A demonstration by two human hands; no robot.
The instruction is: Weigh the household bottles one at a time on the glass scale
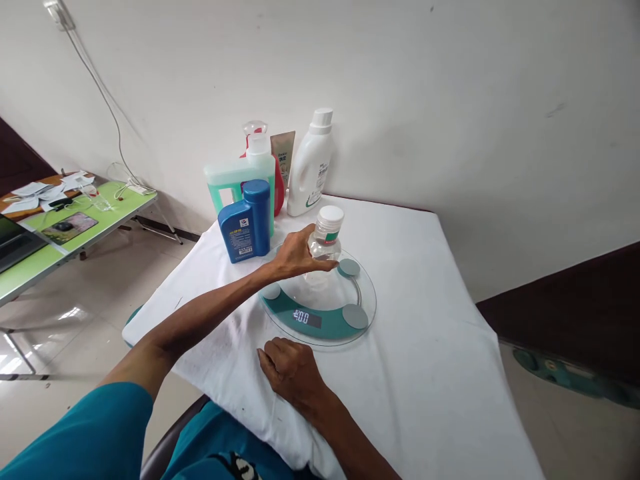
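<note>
My left hand (295, 255) grips a small clear bottle with a white cap (327, 235), which stands on the round glass scale (320, 313). The scale has a teal band, grey round pads and a lit display (306, 318). My right hand (290, 370) rests loosely curled on the white tablecloth (425, 347), just in front of the scale and holding nothing.
Behind the scale stand a blue bottle (246, 223), a green jug with a white cap (245, 175), a red spray bottle (278, 180), a beige tube (283, 155) and a white bottle (311, 167). A green side table (100, 227) with a laptop and papers stands at the left.
</note>
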